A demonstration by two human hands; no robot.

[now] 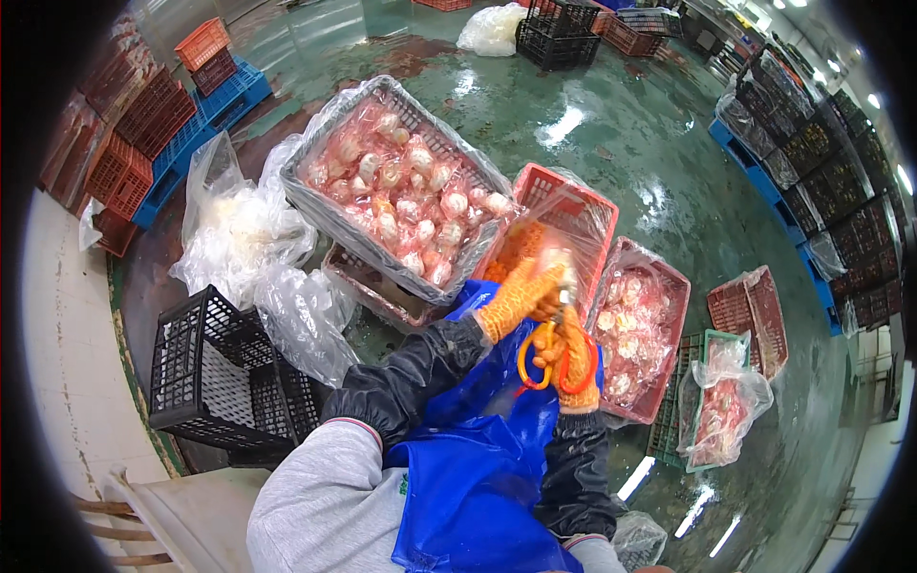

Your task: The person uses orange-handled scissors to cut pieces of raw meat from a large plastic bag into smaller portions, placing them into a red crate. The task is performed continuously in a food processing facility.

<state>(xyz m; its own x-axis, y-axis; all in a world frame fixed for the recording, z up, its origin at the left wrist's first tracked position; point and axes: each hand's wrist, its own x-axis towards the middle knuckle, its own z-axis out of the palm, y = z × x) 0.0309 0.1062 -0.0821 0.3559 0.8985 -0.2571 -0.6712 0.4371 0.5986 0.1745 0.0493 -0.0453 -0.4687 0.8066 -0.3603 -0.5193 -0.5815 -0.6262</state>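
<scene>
In an orange knitted glove, my left hand (525, 298) has its fingers closed around a pale, roundish bulb (556, 260), smeared by motion. My right hand (577, 358), gloved alike, grips scissors (536, 355) with orange-yellow and red handles; the blades point up beside the bulb. Both hands are close together over a pink crate (597, 212) lined with clear film, which holds orange bits at its left. Left of it, a grey crate (315, 205) is filled with garlic-like pale bulbs (409, 181) in reddish wrapping. A red crate (669, 349) of similar bulbs stands right of my hands.
A black crate (191, 382) and crumpled clear plastic (248, 229) lie at the left. At the right are a green crate (707, 458) with plastic and a red crate (755, 310). Crates on blue pallets (755, 172) line both sides. The green floor (478, 105) looks wet.
</scene>
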